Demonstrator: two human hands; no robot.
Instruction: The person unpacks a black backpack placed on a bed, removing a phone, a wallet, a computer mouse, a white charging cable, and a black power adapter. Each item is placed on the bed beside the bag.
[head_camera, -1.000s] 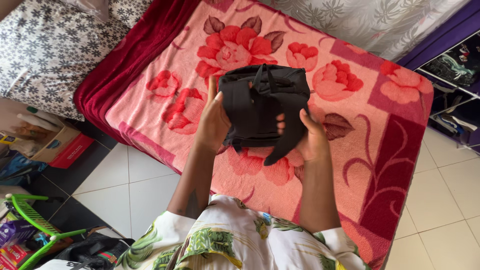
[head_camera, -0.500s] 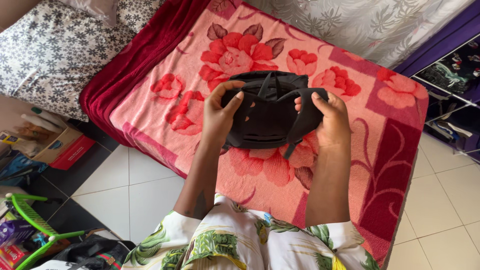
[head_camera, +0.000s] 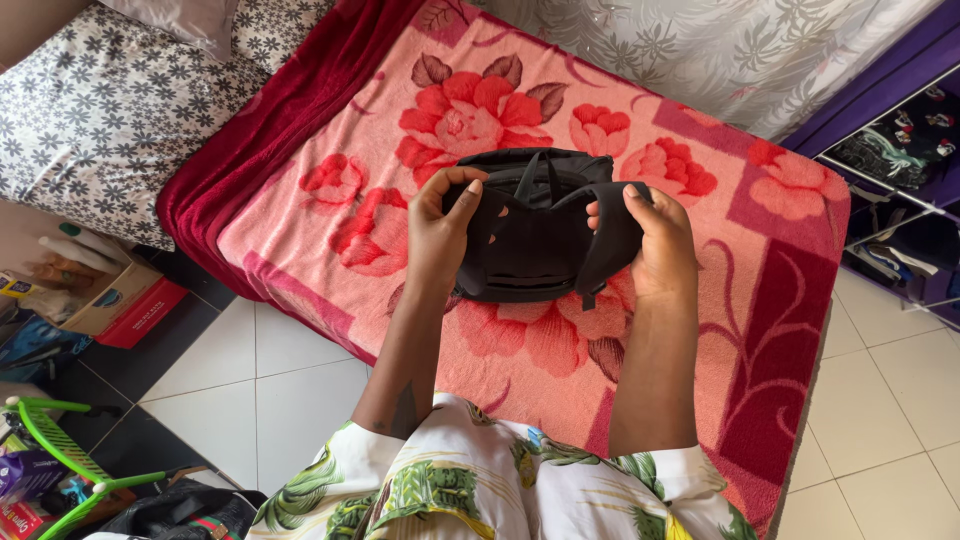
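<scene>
The bag (head_camera: 530, 235) is small and black, and I hold it up in both hands over the blanket (head_camera: 330, 250), near the middle of the bed. My left hand (head_camera: 440, 235) grips the bag's left side, with the thumb and fingers curled round a strap and pinching it. My right hand (head_camera: 655, 245) holds the right strap (head_camera: 610, 240), with the thumb on top and the other fingers wrapped under it. A short strap end with a buckle hangs loose below my right hand. I think the soft bag could sag or fold if I pinch only the straps, because nothing holds its bottom. A strap could slip through my fingers, since it looks smooth and thin. If that happens, the bag drops onto the blanket, which is soft, so nothing would break. The loose strap end could catch on a finger or twist round the other strap. I cannot tell if the bag is zipped, so things inside could fall out if I tip it. To my left there is tiled floor (head_camera: 250, 370), with a box (head_camera: 95, 290) of bottles and a green rack (head_camera: 70, 460). If the bag swings that way and drops, it could knock the bottles. A grey flowered pillow (head_camera: 110, 110) lies at the far left of the bed, well apart from the bag.
</scene>
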